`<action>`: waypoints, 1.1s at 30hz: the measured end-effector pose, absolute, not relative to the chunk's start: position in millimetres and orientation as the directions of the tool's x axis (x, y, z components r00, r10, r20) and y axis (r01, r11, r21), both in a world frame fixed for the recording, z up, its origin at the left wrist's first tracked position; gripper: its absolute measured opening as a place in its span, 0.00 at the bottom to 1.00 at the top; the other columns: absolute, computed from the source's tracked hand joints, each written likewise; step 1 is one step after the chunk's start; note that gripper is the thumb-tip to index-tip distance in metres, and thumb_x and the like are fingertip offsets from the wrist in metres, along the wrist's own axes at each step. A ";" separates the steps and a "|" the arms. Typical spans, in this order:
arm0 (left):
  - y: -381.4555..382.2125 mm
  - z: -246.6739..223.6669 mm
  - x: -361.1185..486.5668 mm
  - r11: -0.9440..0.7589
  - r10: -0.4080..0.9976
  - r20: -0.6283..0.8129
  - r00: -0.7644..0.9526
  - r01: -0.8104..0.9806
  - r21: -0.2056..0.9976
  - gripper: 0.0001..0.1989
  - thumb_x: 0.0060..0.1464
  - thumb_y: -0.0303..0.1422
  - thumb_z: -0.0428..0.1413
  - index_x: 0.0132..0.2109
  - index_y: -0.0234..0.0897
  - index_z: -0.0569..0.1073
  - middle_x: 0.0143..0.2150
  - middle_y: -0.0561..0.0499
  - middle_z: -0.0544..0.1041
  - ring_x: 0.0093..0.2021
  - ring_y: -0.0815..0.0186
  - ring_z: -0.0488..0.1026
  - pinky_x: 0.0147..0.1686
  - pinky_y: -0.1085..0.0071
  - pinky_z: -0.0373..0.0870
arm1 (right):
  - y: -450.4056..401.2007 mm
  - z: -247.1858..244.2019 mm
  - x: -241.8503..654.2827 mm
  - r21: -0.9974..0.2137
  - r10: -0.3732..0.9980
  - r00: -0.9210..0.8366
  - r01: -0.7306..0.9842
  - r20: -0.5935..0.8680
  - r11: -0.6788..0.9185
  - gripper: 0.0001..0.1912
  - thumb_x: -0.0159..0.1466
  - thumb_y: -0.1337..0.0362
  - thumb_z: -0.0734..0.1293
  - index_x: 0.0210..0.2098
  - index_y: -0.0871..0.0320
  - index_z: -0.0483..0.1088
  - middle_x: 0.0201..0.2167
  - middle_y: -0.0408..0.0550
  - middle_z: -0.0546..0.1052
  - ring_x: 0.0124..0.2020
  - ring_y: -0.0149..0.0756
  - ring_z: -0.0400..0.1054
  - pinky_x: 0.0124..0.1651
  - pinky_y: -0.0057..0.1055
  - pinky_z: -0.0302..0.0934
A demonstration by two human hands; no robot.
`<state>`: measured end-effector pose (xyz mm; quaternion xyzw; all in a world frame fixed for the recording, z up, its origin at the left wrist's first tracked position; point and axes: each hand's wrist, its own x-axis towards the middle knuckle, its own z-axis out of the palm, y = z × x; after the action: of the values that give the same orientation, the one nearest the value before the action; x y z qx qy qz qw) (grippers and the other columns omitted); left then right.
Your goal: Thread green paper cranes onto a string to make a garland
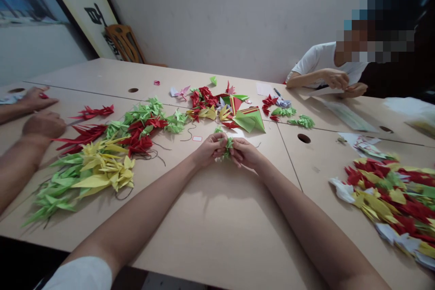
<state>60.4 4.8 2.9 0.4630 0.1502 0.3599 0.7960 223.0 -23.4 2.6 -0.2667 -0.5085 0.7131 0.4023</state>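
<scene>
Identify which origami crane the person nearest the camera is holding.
The small green origami crane, gripped between the left hand and right hand; the other cranes lie in heaps on the table.

Soft indoor light, faint shadows, wide-angle distortion bending the edges.

Small green folded-paper crane, sharp points splayed, pinched between left hand and right hand

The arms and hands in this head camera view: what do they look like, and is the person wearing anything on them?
The left arm and right arm are bare, and the left hand and right hand wear no gloves. No watch or bracelet shows. A white sleeve covers the upper left arm; the right sleeve is out of view.
</scene>
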 end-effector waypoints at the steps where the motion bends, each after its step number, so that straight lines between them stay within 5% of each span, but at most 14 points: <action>1: 5.2 3.3 59.0 0.336 0.681 0.088 0.727 -0.417 0.844 0.19 0.45 0.41 0.67 0.30 0.33 0.66 0.16 0.60 0.62 0.13 0.81 0.50 0.13 0.83 0.43 | -23.5 3.9 225.8 -0.941 0.826 -0.564 -0.287 0.016 -0.178 0.23 0.58 0.46 0.69 0.23 0.59 0.64 0.08 0.33 0.58 0.08 0.24 0.51 0.12 0.22 0.56; 6: 5.3 3.6 57.0 0.389 0.633 0.057 0.772 -0.381 0.838 0.19 0.43 0.40 0.68 0.30 0.33 0.66 0.16 0.58 0.63 0.13 0.81 0.50 0.13 0.84 0.43 | -23.3 7.4 230.7 -0.942 0.776 -0.629 -0.235 -0.042 -0.241 0.23 0.58 0.47 0.69 0.21 0.60 0.65 0.06 0.34 0.57 0.07 0.25 0.52 0.10 0.22 0.54; 16: -2.1 8.7 68.4 0.217 0.851 0.110 0.514 -0.533 0.818 0.20 0.42 0.41 0.68 0.28 0.33 0.66 0.16 0.61 0.59 0.13 0.81 0.50 0.12 0.83 0.43 | -24.4 1.2 205.5 -0.926 0.940 -0.327 -0.377 0.094 -0.038 0.24 0.55 0.43 0.71 0.25 0.57 0.63 0.08 0.30 0.55 0.07 0.23 0.50 0.10 0.21 0.55; 26: 4.0 5.5 59.4 0.420 0.651 0.062 0.756 -0.428 0.800 0.19 0.42 0.38 0.69 0.29 0.32 0.67 0.15 0.59 0.62 0.12 0.82 0.48 0.12 0.83 0.41 | -22.5 4.0 226.8 -0.924 0.803 -0.596 -0.313 0.012 -0.219 0.21 0.57 0.48 0.70 0.21 0.59 0.64 0.07 0.33 0.55 0.07 0.26 0.52 0.09 0.23 0.54; 33: 4.5 2.7 65.4 0.321 0.802 0.085 0.591 -0.547 0.773 0.18 0.43 0.38 0.68 0.29 0.34 0.66 0.16 0.61 0.59 0.13 0.81 0.48 0.12 0.83 0.41 | -21.7 -2.1 210.0 -0.930 0.930 -0.360 -0.362 0.082 -0.058 0.23 0.57 0.44 0.69 0.26 0.58 0.64 0.09 0.31 0.57 0.08 0.23 0.51 0.10 0.21 0.54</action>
<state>65.4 4.5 2.7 0.4006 0.1596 0.4233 0.7968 210.0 -21.7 -2.1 -0.2921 -0.4858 0.6662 0.4847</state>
